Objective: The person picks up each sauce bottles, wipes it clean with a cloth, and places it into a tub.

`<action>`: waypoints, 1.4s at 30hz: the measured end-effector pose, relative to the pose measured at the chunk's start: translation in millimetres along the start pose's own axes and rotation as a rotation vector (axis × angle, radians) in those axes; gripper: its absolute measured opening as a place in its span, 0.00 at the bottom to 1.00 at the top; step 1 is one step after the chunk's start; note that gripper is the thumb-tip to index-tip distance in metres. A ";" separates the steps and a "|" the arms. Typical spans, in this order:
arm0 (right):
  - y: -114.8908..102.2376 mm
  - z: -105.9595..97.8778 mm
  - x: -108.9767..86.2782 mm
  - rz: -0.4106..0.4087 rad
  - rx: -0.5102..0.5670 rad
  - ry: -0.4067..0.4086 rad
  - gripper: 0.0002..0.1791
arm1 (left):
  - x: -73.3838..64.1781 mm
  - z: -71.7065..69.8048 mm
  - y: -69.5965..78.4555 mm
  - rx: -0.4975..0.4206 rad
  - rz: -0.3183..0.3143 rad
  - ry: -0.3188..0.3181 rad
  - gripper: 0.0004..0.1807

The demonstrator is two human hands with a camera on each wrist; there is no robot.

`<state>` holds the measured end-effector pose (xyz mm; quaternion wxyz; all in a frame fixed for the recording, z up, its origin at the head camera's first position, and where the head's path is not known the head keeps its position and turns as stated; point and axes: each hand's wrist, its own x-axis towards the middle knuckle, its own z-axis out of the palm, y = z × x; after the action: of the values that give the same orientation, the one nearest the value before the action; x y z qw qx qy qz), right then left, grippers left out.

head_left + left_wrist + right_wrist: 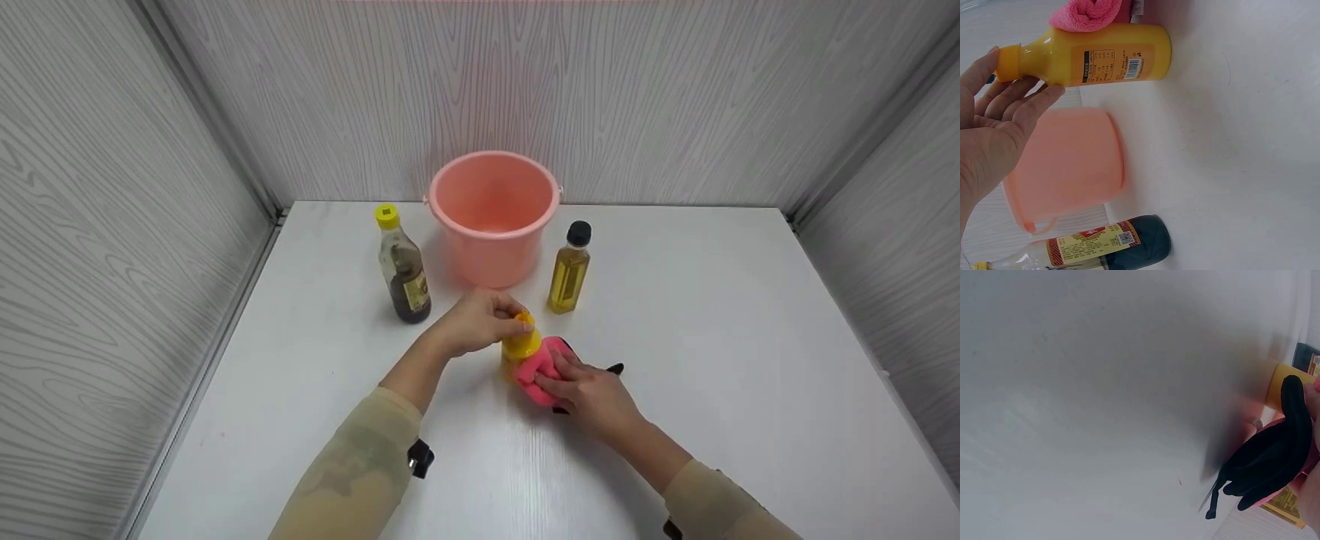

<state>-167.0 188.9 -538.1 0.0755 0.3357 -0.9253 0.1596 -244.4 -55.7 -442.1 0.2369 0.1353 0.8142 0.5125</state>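
A yellow bottle stands upright on the table in the head view, its yellow cap on top. My left hand pinches that cap between thumb and fingers. Against the bottle's right side my right hand presses a bunched pink fluffy cloth, gripped in its fingers. Black finger-like pieces stick out from the cloth; in the right wrist view they cover most of that hand. The bottle's lower part is partly hidden behind the cloth in the head view.
A pink bucket stands behind my hands, close to the back wall. Left of it is a dark sauce bottle with a yellow cap. To its right stands a small oil bottle with a black cap. Grey wood-grain walls enclose the white table.
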 end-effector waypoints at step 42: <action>-0.2 -0.2 -0.7 0.033 -0.094 -0.229 0.27 | -3.5 3.1 3.4 -0.006 -0.025 -0.007 0.14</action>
<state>-166.3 189.3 -538.0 -0.0179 0.3324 -0.9397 0.0779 -239.9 -53.5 -439.3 0.2466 0.1261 0.8134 0.5115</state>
